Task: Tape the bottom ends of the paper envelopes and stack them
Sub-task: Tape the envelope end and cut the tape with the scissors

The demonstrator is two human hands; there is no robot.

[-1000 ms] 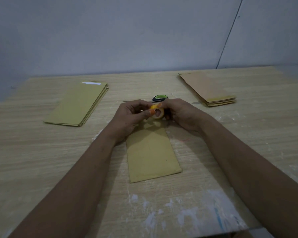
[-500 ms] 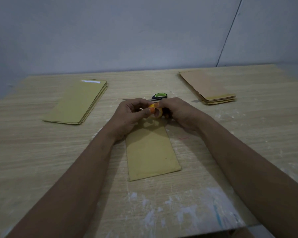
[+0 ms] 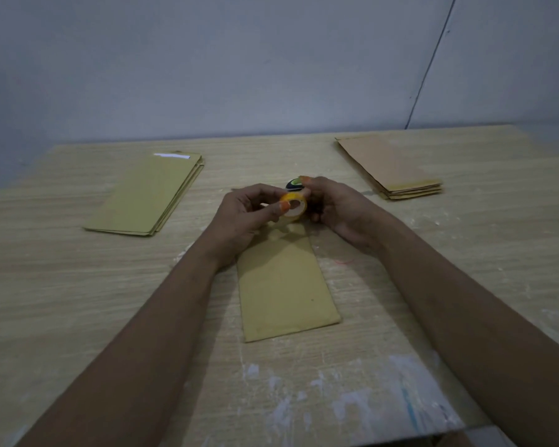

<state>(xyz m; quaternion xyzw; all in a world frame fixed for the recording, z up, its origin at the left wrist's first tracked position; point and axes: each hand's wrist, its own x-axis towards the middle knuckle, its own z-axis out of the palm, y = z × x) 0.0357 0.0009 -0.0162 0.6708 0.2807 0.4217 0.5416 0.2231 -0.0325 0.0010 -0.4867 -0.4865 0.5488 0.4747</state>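
Centrally, a single paper envelope [image 3: 284,285] lies flat on the wooden table [image 3: 62,285]. Above its far end, both hands hold a small roll of tape [image 3: 293,206]: left hand [image 3: 246,217] pinches it with curled fingers, right hand [image 3: 333,204] curls around its far side. Stacks of envelopes lie at 10 o'clock [image 3: 146,195] and 2 o'clock [image 3: 391,169]. Paper judged light, pliable, easily creased; best held flat near the end being taped. Tape likely sticky and thin; take it by its free end.

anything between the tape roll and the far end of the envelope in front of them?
Nothing visible. Both hands hold the tape roll just above the envelope's far end; only fingers surround it. The scissors lie behind, apart.
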